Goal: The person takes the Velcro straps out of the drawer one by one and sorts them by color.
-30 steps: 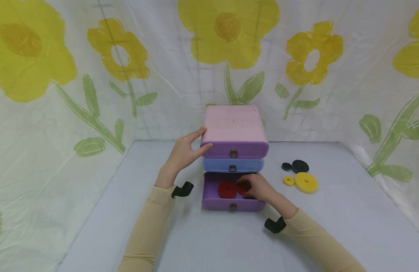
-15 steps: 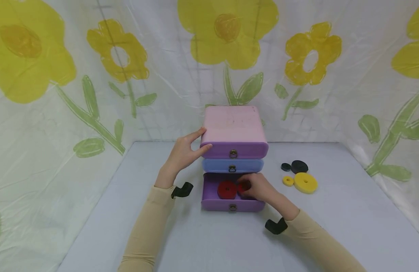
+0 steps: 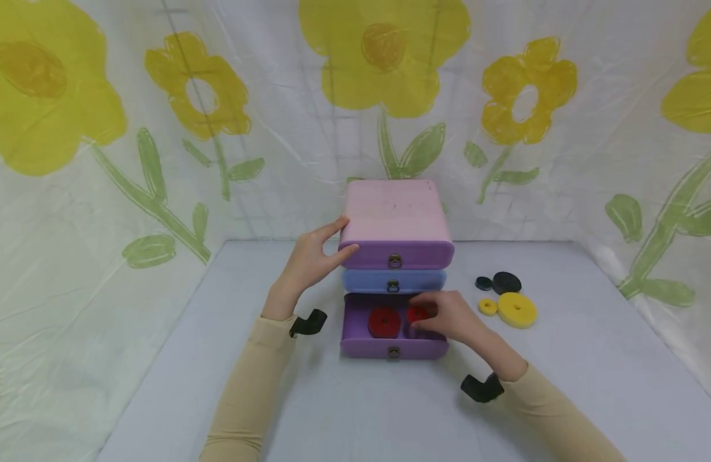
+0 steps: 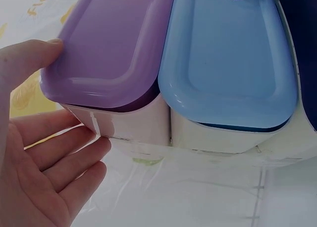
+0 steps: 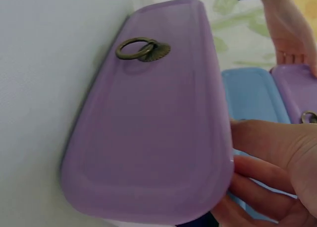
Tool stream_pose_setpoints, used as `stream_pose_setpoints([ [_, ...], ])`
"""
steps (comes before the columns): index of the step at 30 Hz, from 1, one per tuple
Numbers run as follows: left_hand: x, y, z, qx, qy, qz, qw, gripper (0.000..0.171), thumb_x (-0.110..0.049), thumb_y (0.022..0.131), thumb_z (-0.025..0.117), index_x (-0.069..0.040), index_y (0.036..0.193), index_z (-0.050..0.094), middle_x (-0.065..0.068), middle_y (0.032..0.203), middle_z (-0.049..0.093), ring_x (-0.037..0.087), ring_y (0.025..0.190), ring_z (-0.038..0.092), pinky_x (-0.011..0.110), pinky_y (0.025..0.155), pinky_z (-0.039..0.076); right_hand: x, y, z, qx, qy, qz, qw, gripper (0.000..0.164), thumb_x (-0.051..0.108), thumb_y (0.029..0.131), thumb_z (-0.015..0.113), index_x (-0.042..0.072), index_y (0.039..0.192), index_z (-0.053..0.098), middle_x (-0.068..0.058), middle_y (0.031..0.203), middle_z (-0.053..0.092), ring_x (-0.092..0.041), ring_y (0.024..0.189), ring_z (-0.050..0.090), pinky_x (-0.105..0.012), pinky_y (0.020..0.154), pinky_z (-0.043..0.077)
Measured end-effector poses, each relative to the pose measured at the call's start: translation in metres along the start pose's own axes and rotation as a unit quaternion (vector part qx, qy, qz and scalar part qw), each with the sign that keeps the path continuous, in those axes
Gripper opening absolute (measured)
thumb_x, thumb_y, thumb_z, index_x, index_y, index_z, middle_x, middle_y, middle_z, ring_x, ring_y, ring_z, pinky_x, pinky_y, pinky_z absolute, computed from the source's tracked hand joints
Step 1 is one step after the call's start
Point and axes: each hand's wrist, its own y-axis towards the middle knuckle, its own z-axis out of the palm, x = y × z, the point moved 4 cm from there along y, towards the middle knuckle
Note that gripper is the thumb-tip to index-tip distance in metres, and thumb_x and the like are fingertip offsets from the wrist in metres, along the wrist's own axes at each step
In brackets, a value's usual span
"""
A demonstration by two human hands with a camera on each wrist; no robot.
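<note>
A chest of three drawers (image 3: 396, 212) has a pink top and purple, blue and purple fronts. Its bottom purple drawer (image 3: 358, 314) is pulled out. Inside lie a large red disc (image 3: 384, 322) with a centre hole and a small red disc (image 3: 417, 314). My right hand (image 3: 450, 314) reaches in from the right, thumb and fingers pinching the small disc. In the right wrist view the drawer front (image 5: 153, 113) hides both discs. My left hand (image 4: 44, 152) steadies the chest's upper left corner, thumb on the purple front (image 4: 114, 43), straight fingers against the side.
Right of the chest lie a large yellow disc (image 3: 517, 310), a small yellow disc (image 3: 487, 307), a large black disc (image 3: 507, 283) and a small black disc (image 3: 483, 283) on the pale table (image 3: 390, 410). A flower-printed sheet (image 3: 309, 147) hangs behind.
My right hand has shifted up and to the right, and the small red disc now stands a little apart from the large one. The left hand stays at the chest's corner.
</note>
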Motion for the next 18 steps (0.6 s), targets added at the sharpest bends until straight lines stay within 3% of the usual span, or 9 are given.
stream_pose_setpoints([
  [11, 0.001, 0.0, 0.0, -0.006, 0.003, 0.0, 1.0, 0.067, -0.049, 0.086, 0.065, -0.015, 0.141, 0.047, -0.002, 0.143, 0.047, 0.018, 0.132, 0.046, 0.037, 0.108, 0.039, -0.002, -0.011, -0.016, -0.016, 0.031, -0.001, 0.999, 0.046, 0.029, 0.076, 0.08, 0.005, 0.114, 0.069, -0.005, 0.103, 0.072, -0.02, 0.094, 0.067, -0.033, 0.077, 0.058],
  [18, 0.002, 0.0, 0.0, -0.008, 0.0, 0.002, 1.0, 0.068, -0.05, 0.086, 0.065, -0.015, 0.141, 0.047, -0.001, 0.143, 0.048, 0.018, 0.132, 0.046, 0.037, 0.108, 0.039, -0.007, -0.018, -0.026, -0.021, 0.052, 0.022, 0.998, 0.049, 0.034, 0.074, 0.08, 0.007, 0.113, 0.069, -0.003, 0.102, 0.072, -0.019, 0.095, 0.068, -0.027, 0.077, 0.057],
])
